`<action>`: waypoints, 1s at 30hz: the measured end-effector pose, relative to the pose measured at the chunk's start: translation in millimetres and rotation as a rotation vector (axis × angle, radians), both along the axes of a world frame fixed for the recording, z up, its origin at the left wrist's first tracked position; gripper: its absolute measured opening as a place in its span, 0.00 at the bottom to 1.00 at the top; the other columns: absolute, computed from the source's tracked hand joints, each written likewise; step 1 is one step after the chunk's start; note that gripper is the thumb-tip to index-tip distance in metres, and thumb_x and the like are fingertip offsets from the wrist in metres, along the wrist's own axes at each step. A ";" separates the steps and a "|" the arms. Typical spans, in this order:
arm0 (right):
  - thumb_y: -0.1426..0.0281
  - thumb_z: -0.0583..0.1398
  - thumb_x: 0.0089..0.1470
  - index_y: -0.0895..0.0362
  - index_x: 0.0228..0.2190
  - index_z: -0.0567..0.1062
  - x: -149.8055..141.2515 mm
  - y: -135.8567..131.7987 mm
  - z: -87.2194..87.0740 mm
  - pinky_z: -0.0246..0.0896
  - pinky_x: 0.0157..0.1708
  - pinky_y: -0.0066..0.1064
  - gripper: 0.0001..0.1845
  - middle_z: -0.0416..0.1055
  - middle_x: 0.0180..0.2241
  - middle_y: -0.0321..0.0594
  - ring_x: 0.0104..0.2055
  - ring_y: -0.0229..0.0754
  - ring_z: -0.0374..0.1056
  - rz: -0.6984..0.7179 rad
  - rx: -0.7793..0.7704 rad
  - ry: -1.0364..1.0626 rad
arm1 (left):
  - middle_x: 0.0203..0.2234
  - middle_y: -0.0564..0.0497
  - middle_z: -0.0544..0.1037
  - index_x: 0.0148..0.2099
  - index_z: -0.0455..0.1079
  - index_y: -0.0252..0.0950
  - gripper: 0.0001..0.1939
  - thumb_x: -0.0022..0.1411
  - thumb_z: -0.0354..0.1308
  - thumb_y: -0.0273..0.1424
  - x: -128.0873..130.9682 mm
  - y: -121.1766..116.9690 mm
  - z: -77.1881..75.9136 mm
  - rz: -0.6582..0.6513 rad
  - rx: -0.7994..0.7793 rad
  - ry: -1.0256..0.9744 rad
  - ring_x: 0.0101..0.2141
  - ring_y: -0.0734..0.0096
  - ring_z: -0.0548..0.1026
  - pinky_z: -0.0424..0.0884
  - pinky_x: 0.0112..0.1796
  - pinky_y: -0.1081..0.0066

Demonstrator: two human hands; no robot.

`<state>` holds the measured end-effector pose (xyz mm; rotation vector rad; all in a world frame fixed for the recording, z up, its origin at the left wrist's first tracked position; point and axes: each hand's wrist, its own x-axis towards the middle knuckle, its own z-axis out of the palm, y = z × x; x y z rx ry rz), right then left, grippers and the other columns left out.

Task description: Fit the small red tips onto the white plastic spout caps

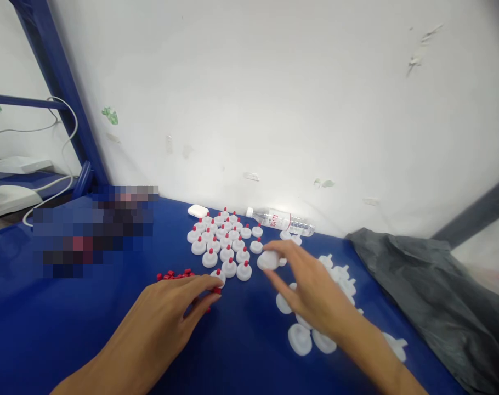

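Between the thumb and forefinger of my left hand (179, 307) is a small red cap (217, 291). A pile of loose red caps (177, 274) lies just behind that hand, partly hidden by it. My right hand (309, 280) pinches a white round plastic lid (268, 260), held a little above the blue table (249, 351). Several white lids with red tips (228, 267) stand upright in a group beyond my hands. To the right, partly under my right forearm, lie several white lids without red tips (300, 338), some turned on their sides.
A clear plastic bottle (280, 219) lies on its side against the white wall. Beside it is a small white case (198, 211). Dark grey cloth (418, 291) covers the table's right side. A blue metal frame (64, 82) and white cable (74, 126) are at the left, near a blurred-out area.
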<state>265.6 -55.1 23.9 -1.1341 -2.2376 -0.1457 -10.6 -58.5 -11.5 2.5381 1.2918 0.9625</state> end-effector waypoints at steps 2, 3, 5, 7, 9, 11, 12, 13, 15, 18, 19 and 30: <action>0.71 0.58 0.68 0.53 0.55 0.66 -14.9 -9.0 -2.4 0.76 0.51 0.42 0.15 0.78 0.48 0.44 0.50 0.47 0.77 0.108 0.035 -0.062 | 0.37 0.58 0.89 0.48 0.79 0.48 0.12 0.75 0.54 0.34 1.1 -0.6 0.4 -0.021 0.060 -0.029 0.32 0.64 0.87 0.80 0.33 0.67; 0.71 0.59 0.68 0.54 0.55 0.66 -20.6 -12.2 -4.1 0.76 0.50 0.43 0.15 0.79 0.48 0.43 0.50 0.48 0.77 0.139 0.044 -0.087 | 0.37 0.59 0.89 0.48 0.79 0.48 0.12 0.76 0.52 0.35 1.7 -0.9 0.5 -0.031 0.093 -0.047 0.32 0.65 0.87 0.79 0.34 0.68; 0.71 0.61 0.67 0.54 0.55 0.66 -28.7 -16.5 -7.6 0.77 0.49 0.42 0.17 0.79 0.47 0.42 0.47 0.47 0.78 0.176 0.041 -0.108 | 0.37 0.59 0.89 0.48 0.78 0.48 0.13 0.77 0.51 0.36 3.2 -1.6 0.2 -0.049 0.143 -0.078 0.33 0.67 0.87 0.79 0.34 0.70; 0.72 0.62 0.65 0.55 0.55 0.66 -33.0 -18.4 -10.3 0.78 0.47 0.40 0.19 0.79 0.47 0.42 0.46 0.47 0.78 0.198 0.030 -0.107 | 0.37 0.60 0.88 0.48 0.77 0.49 0.12 0.78 0.51 0.36 5.2 -2.1 -0.7 -0.077 0.149 -0.101 0.32 0.69 0.87 0.78 0.34 0.72; 0.73 0.63 0.64 0.55 0.55 0.66 -35.3 -19.4 -11.9 0.78 0.47 0.39 0.20 0.79 0.47 0.42 0.46 0.46 0.78 0.198 0.023 -0.104 | 0.35 0.61 0.88 0.47 0.76 0.48 0.11 0.77 0.52 0.35 7.5 -2.7 -1.7 -0.113 0.121 -0.121 0.32 0.71 0.86 0.77 0.34 0.73; 0.72 0.63 0.65 0.55 0.55 0.66 -37.1 -20.9 -12.4 0.78 0.46 0.39 0.19 0.79 0.46 0.41 0.45 0.46 0.78 0.194 0.028 -0.112 | 0.34 0.60 0.86 0.45 0.76 0.47 0.10 0.77 0.52 0.33 9.7 -3.2 -1.9 -0.145 0.072 -0.115 0.30 0.71 0.85 0.76 0.32 0.74; 0.72 0.62 0.65 0.54 0.55 0.67 -38.1 -22.0 -12.2 0.78 0.45 0.38 0.18 0.80 0.46 0.41 0.44 0.46 0.78 0.195 0.032 -0.114 | 0.32 0.60 0.86 0.44 0.76 0.46 0.11 0.76 0.52 0.32 10.6 -3.5 -1.7 -0.157 0.048 -0.100 0.29 0.71 0.84 0.76 0.31 0.74; 0.72 0.61 0.66 0.54 0.54 0.67 -39.3 -23.3 -11.8 0.78 0.44 0.38 0.17 0.80 0.45 0.41 0.43 0.46 0.78 0.196 0.037 -0.114 | 0.32 0.60 0.85 0.43 0.76 0.46 0.12 0.76 0.52 0.30 11.4 -3.8 -1.2 -0.167 0.030 -0.082 0.29 0.71 0.84 0.76 0.30 0.74; 0.72 0.60 0.66 0.52 0.54 0.68 -41.8 -25.7 -10.5 0.79 0.43 0.37 0.16 0.80 0.44 0.41 0.42 0.46 0.78 0.195 0.046 -0.102 | 0.32 0.59 0.84 0.44 0.76 0.47 0.12 0.76 0.51 0.29 12.5 -4.6 0.7 -0.178 0.025 -0.065 0.28 0.71 0.84 0.76 0.30 0.74; 0.73 0.58 0.66 0.52 0.55 0.67 -43.8 -26.8 -8.6 0.79 0.44 0.36 0.17 0.79 0.45 0.41 0.43 0.45 0.78 0.169 0.057 -0.076 | 0.33 0.60 0.85 0.48 0.75 0.48 0.10 0.76 0.52 0.32 13.6 -6.2 5.4 -0.155 0.127 -0.135 0.29 0.73 0.84 0.77 0.31 0.75; 0.74 0.58 0.66 0.52 0.55 0.67 -43.7 -26.3 -8.4 0.80 0.44 0.35 0.17 0.79 0.44 0.41 0.44 0.45 0.78 0.157 0.062 -0.070 | 0.33 0.60 0.85 0.48 0.74 0.48 0.09 0.76 0.52 0.33 14.0 -6.7 7.0 -0.146 0.168 -0.164 0.29 0.73 0.84 0.77 0.31 0.76; 0.70 0.61 0.66 0.52 0.59 0.70 -37.3 -23.0 -14.2 0.80 0.49 0.38 0.21 0.80 0.47 0.42 0.45 0.47 0.79 0.157 0.067 -0.095 | 0.34 0.56 0.86 0.44 0.77 0.45 0.11 0.76 0.53 0.31 12.7 -5.9 2.7 -0.134 0.082 -0.134 0.30 0.70 0.84 0.79 0.33 0.74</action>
